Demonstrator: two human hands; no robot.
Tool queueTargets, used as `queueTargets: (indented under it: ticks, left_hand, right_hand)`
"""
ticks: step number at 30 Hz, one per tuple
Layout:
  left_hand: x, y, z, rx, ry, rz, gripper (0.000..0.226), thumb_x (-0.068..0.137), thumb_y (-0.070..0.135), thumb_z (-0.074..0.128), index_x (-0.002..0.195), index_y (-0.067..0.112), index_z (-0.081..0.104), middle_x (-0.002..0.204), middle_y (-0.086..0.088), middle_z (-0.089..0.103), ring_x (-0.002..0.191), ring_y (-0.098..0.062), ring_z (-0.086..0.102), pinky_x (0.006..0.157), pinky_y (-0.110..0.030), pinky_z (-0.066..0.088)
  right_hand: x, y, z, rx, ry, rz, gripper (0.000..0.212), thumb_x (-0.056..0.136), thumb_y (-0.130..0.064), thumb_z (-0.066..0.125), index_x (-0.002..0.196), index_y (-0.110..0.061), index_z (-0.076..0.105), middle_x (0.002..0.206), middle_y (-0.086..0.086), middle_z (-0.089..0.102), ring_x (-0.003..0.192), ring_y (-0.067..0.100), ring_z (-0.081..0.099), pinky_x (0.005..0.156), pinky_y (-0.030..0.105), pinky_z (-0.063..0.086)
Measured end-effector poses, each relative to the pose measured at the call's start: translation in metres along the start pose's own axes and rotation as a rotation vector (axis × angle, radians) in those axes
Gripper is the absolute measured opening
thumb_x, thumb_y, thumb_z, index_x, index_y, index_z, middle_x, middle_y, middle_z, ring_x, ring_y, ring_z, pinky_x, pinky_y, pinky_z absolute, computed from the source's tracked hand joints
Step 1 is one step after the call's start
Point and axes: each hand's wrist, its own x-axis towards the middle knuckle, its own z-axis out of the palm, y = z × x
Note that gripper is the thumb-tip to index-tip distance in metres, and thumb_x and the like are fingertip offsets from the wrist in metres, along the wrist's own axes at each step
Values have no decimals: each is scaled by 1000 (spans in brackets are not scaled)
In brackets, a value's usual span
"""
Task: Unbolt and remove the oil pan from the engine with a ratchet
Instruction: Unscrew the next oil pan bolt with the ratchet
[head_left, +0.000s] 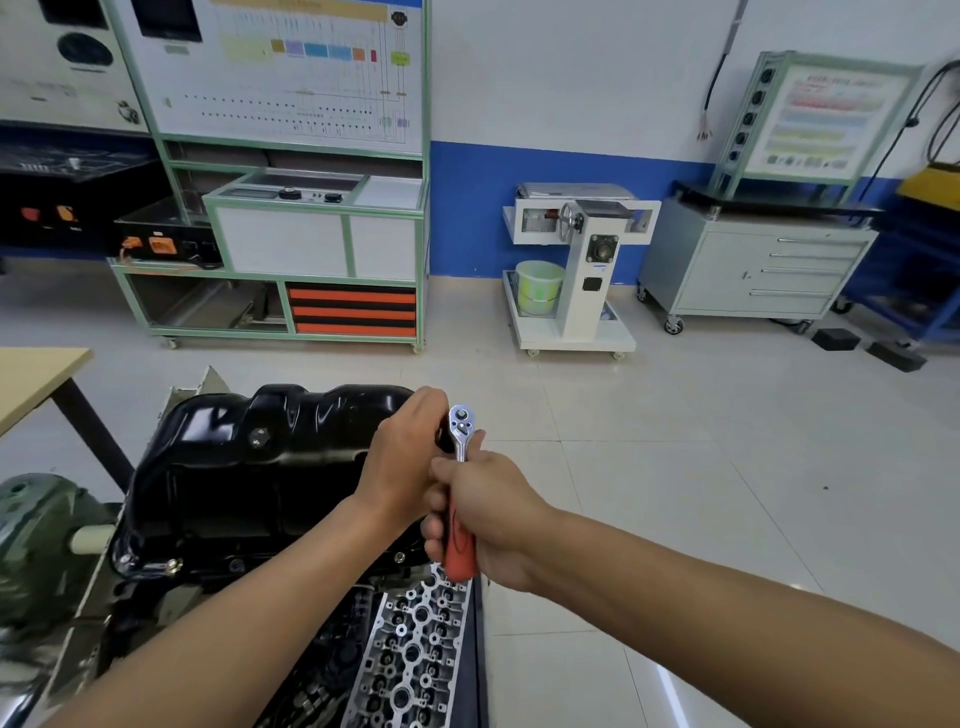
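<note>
Head view: looking forward and down along two bare forearms that are reaching out over the engine (410, 639)
Oil pan (249, 467): glossy black, sitting on top of the engine left of centre, with bolt heads showing along its near flange
Ratchet (460, 447): hanging just off the pan's right end, chrome head pointing away from the person, orange handle running back toward them
Right hand (488, 514): clenching its fingers round the orange handle, thumb lying up along the chrome shank
Left hand (405, 457): resting over the pan's right end, just beside the ratchet head, fingers curling downward; the back of the hand is hiding them, so what they are grasping, if anything, cannot be told
Surroundings: a wooden table (31, 379) is standing at the left, a green-framed trainer board (291, 208) and a grey drawer cabinet (753, 270) are lining the far wall
</note>
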Motion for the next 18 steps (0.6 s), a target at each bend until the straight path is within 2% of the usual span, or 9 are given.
queueTargets:
  ticks: [2, 5, 7, 9, 11, 13, 15, 17, 18]
  left_hand:
    - [0, 3, 2, 88, 47, 67, 43, 86, 43, 62, 80, 33, 20, 68, 10, 27, 57, -12, 23, 49, -28, 22]
    - [0, -1, 4, 207, 105, 128, 42, 85, 30, 70, 77, 26, 28, 71, 11, 29, 60, -16, 22, 52, -28, 23]
    - [1, -7, 0, 156, 86, 121, 38, 84, 30, 72, 74, 23, 36, 71, 9, 37, 61, -16, 29, 55, -29, 26]
    - [0, -12, -5, 86, -2, 106, 32, 84, 46, 66, 79, 18, 52, 75, 8, 52, 65, -12, 38, 58, -29, 33]
    - [-1, -16, -9, 81, -133, 66, 37, 86, 53, 68, 95, 18, 61, 82, 9, 61, 72, -10, 48, 63, -31, 41]
    - [1, -20, -13, 43, -231, 3, 32, 90, 48, 70, 107, 22, 60, 85, 10, 62, 76, -10, 50, 69, -35, 42]
    - [5, -24, -19, -34, -327, -27, 36, 92, 52, 63, 115, 25, 59, 88, 13, 65, 80, -11, 54, 74, -37, 44]
    - [10, -26, -27, -136, -448, -39, 39, 91, 55, 55, 122, 31, 57, 92, 12, 69, 86, -12, 62, 80, -36, 49]
    - [13, -27, -31, -169, -505, -43, 35, 91, 55, 55, 120, 35, 58, 93, 11, 69, 88, -14, 64, 83, -35, 50]
  right_hand:
    - [0, 3, 1, 28, 9, 1, 9, 103, -13, 40, 94, -14, 43, 55, -1, 41, 42, 12, 40, 42, 23, 41]
    - [2, 1, -9, -111, 0, -6, 14, 102, -15, 40, 88, -17, 43, 53, -4, 37, 38, 10, 34, 39, 20, 33]
    - [4, -11, -24, -414, -39, -19, 17, 100, -18, 41, 84, -17, 45, 52, -4, 37, 36, 11, 32, 38, 19, 30]
    - [11, -27, -40, -892, -17, -87, 19, 94, -20, 46, 76, -14, 48, 55, 1, 42, 37, 16, 37, 38, 22, 32]
    - [23, -38, -50, -1390, 99, -241, 21, 89, -22, 50, 71, -12, 46, 63, 3, 46, 51, 23, 49, 46, 27, 38]
    - [38, -43, -54, -1764, 296, -419, 17, 91, -28, 53, 79, -16, 50, 70, 0, 40, 66, 26, 49, 57, 30, 36]
    - [51, -48, -54, -1955, 415, -610, 12, 91, -26, 54, 81, -20, 53, 71, 0, 42, 65, 26, 45, 55, 30, 30]
    - [60, -56, -54, -2068, 407, -764, 15, 89, -20, 55, 74, -20, 53, 76, 2, 57, 67, 26, 48, 54, 29, 24]
    - [64, -60, -54, -2113, 373, -834, 14, 89, -20, 54, 75, -21, 57, 78, 0, 61, 73, 24, 51, 58, 30, 23]
